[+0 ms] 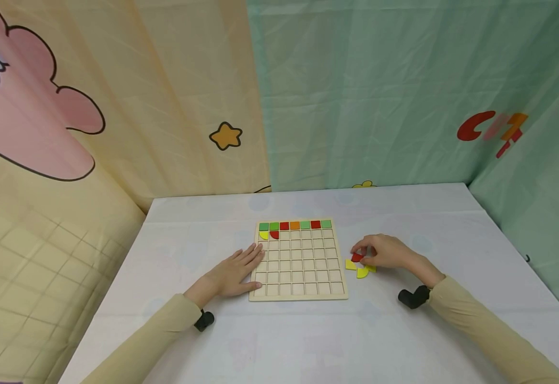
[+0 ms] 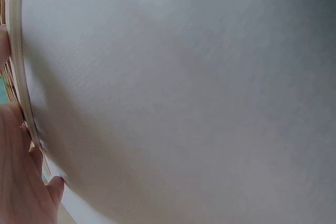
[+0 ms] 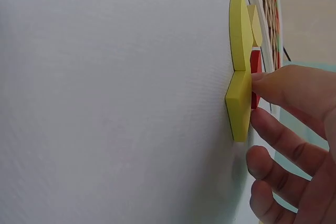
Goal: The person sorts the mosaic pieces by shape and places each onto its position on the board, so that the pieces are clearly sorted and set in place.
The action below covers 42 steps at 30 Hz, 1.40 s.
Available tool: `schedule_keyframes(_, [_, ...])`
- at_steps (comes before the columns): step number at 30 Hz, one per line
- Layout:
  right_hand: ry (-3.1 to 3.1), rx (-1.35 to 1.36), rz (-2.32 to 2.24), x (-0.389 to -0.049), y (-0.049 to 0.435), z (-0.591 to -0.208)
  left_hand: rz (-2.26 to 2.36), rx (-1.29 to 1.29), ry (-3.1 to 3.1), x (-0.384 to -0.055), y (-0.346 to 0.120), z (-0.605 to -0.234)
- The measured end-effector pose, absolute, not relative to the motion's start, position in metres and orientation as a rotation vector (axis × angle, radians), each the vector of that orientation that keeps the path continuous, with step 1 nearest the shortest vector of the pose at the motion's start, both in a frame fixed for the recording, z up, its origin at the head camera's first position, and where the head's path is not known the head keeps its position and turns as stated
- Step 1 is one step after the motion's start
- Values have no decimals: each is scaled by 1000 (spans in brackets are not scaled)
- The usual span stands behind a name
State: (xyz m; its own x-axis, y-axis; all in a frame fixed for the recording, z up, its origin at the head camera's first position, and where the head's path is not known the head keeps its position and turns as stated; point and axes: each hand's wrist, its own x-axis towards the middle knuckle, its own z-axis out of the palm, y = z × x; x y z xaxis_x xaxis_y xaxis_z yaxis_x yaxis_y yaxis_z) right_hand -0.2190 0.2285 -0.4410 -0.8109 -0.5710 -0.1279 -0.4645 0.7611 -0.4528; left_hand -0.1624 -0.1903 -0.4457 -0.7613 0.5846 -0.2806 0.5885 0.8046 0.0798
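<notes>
A square wooden grid board point(image 1: 303, 264) lies flat at the middle of the table. My left hand point(image 1: 233, 273) rests spread on its left edge, fingertips and thumb over the rim. In the left wrist view, part of that hand point(image 2: 21, 166) shows along the board's side. To the right of the board, my right hand point(image 1: 386, 252) pinches a red piece point(image 1: 357, 257) between thumb and index finger. Several yellow pieces lie around it, among them a quarter-circle piece point(image 1: 362, 273) and a piece closer to the board point(image 1: 350, 264). In the right wrist view, two yellow pieces partly hide the red piece point(image 3: 255, 61).
Green, red and orange squares fill the board's top row, with an orange square point(image 1: 294, 225) at its middle. Below them sit a yellow quarter circle point(image 1: 264, 235) and a red quarter circle point(image 1: 274, 234). A white cloth covers the table point(image 1: 308, 341); printed curtains point(image 1: 356, 96) hang behind.
</notes>
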Motion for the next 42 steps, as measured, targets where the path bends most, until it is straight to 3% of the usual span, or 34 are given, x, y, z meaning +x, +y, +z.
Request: schedule_keyframes(42, [2764,-698,-684,-217,250,-446,11,882,2680,-161,-188,-442])
